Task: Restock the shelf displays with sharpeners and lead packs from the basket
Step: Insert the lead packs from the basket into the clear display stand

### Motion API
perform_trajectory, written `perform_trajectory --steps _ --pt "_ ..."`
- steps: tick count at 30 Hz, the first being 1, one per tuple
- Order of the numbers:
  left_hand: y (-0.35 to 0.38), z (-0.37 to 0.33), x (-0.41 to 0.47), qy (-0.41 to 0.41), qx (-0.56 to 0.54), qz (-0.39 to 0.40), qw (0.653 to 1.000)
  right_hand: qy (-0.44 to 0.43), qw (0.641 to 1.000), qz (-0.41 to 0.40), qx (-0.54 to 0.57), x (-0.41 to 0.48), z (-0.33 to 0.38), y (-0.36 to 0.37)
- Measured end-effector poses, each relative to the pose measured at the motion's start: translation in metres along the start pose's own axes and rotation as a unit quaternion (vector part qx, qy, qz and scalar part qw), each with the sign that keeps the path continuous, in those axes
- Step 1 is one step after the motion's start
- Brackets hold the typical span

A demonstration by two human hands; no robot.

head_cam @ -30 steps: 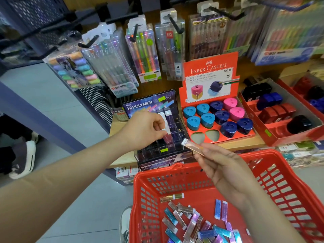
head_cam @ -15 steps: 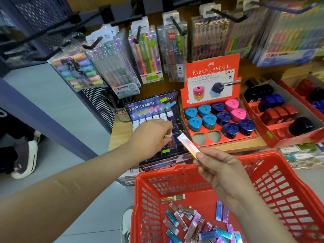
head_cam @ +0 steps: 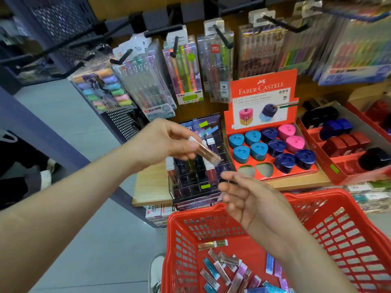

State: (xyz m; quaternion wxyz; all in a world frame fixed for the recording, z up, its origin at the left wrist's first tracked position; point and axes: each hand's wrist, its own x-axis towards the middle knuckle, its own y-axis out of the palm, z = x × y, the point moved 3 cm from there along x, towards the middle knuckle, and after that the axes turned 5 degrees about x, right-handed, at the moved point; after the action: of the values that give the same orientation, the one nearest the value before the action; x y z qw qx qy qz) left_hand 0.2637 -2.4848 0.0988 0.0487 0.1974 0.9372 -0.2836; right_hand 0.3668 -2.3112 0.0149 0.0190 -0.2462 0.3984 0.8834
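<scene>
My left hand point(head_cam: 167, 142) pinches a clear pinkish lead pack point(head_cam: 206, 151) and holds it tilted just above the dark lead-pack display point(head_cam: 196, 176) on the wooden shelf. A little below and to the right, my right hand point(head_cam: 247, 199) hovers over the red basket point(head_cam: 330, 235) with its fingers loosely spread and nothing in it. Several lead packs point(head_cam: 230, 271) in blue, pink and purple lie on the basket floor. The red Faber-Castell sharpener tray point(head_cam: 273, 149) holds blue, navy and pink sharpeners, with two front slots bare.
Red boxes point(head_cam: 347, 149) with black, blue and red sharpeners stand to the right. Pen packs point(head_cam: 184, 68) hang on black hooks above the shelf. Grey floor lies to the left, where another person's legs and shoes point(head_cam: 45, 178) stand. My shoe point(head_cam: 156, 271) shows beside the basket.
The lead pack has passed from my right hand to my left, which came off the display and rose. My right hand has let go and dropped slightly with its fingers spread.
</scene>
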Motion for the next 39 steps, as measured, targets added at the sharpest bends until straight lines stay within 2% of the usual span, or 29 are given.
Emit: perform_trajectory --steps 2,4,8,12,20,24,27,29,31,34,39 --pt "-0.022 0.014 0.007 -0.013 0.066 -0.092 0.994 -0.044 0.996 -0.037 -0.067 0.005 0.004 -0.008" --pt "-0.036 0.031 0.013 -0.031 0.136 -0.129 0.982 -0.093 0.983 -0.085 -0.136 0.011 0.008 -0.017" --pt "-0.039 0.051 0.012 -0.045 0.206 -0.142 0.967 -0.17 0.923 -0.112 -0.325 0.026 0.011 -0.024" --pt "-0.031 0.055 0.012 -0.024 0.26 -0.156 0.953 -0.175 0.849 -0.086 -0.492 0.043 0.003 -0.031" --pt "-0.026 0.055 0.015 -0.019 0.299 -0.133 0.945 -0.223 0.77 -0.061 -0.594 0.047 0.004 -0.037" --pt "-0.036 0.048 0.009 -0.032 0.26 -0.104 0.959 -0.236 0.754 -0.052 -0.611 0.047 0.001 -0.041" --pt "-0.04 0.046 0.005 -0.025 0.251 -0.074 0.965 -0.233 0.758 -0.057 -0.607 0.048 0.001 -0.043" --pt "-0.038 0.051 0.002 -0.018 0.29 -0.054 0.955 -0.232 0.757 -0.058 -0.608 0.049 0.0 -0.044" --pt "-0.033 0.056 -0.001 0.005 0.365 -0.045 0.93 -0.232 0.757 -0.059 -0.608 0.051 0.0 -0.045" --pt "-0.029 0.058 -0.006 0.044 0.425 -0.068 0.902 -0.229 0.757 -0.059 -0.609 0.052 0.0 -0.046" --pt "-0.028 0.057 -0.011 0.069 0.428 -0.083 0.897 -0.24 0.758 -0.061 -0.603 0.05 0.0 -0.045"
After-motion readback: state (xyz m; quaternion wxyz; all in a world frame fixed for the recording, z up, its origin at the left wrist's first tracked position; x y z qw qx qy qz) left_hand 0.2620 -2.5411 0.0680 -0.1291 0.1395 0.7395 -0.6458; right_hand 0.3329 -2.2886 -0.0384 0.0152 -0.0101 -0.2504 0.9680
